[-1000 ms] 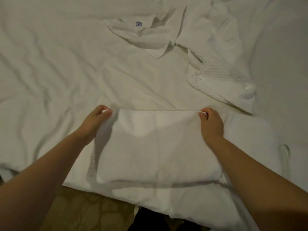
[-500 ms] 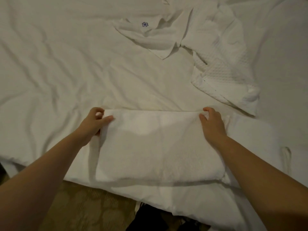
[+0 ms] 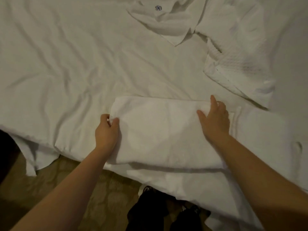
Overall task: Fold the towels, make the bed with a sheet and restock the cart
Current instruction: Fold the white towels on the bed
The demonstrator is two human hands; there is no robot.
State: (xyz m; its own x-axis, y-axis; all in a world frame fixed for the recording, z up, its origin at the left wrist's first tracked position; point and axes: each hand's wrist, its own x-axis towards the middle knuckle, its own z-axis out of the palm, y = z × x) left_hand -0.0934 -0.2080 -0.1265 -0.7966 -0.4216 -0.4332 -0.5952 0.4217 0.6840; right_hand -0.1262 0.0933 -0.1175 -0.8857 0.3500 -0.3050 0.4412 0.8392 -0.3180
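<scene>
The folded towel lies as a wide rectangle on the bed sheet, at the sheet's near edge. It looks soft, light and limp. Its stacked layers would probably sag or slip apart if lifted by one point, so pinching through all layers at both short ends seems best. The left hand pinches the towel's left edge between thumb and fingers. The right hand rests flat on its right end, fingers straight. Beyond the towel lie a monogrammed cloth and a waffle-weave cloth, both rumpled.
</scene>
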